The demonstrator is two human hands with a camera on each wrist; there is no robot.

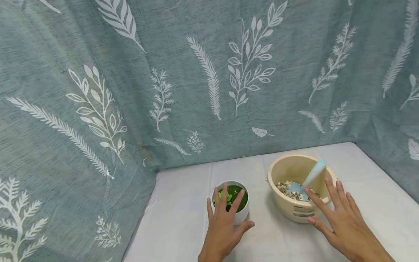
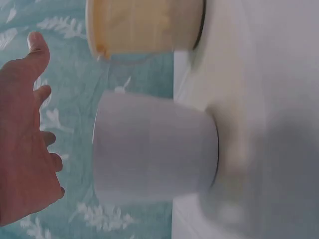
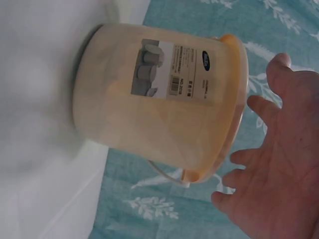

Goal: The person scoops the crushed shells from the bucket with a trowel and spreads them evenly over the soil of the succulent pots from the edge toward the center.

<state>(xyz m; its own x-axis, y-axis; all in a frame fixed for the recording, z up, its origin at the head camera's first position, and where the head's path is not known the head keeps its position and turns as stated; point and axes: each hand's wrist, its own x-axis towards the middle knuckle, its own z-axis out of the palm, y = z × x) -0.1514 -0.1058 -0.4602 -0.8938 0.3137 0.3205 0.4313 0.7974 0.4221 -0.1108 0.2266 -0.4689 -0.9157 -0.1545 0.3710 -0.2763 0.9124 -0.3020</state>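
1. Head view: my left hand [image 1: 226, 222], fingers spread and grasping nothing, hovers at the white pot [image 1: 241, 215] near the table's [image 1: 183, 222] front edge; my right hand [image 1: 340, 218], equally released, is beside the beige bucket [image 1: 296, 211] of pebbles [image 1: 288, 191] with its blue scoop [image 1: 311, 178], toward the back right corner.
2. Left wrist view: the white pot [image 2: 154, 159] looks smooth, stiff, probably slippery and breakable; I judge its side wall the best hold. My left hand [image 2: 25, 144] stands apart from it.
3. Right wrist view: the beige bucket [image 3: 159, 94] is thin plastic, likely weighty when loaded; its wall or handle suits gripping. My right hand [image 3: 279, 174] is near its rim, not touching.
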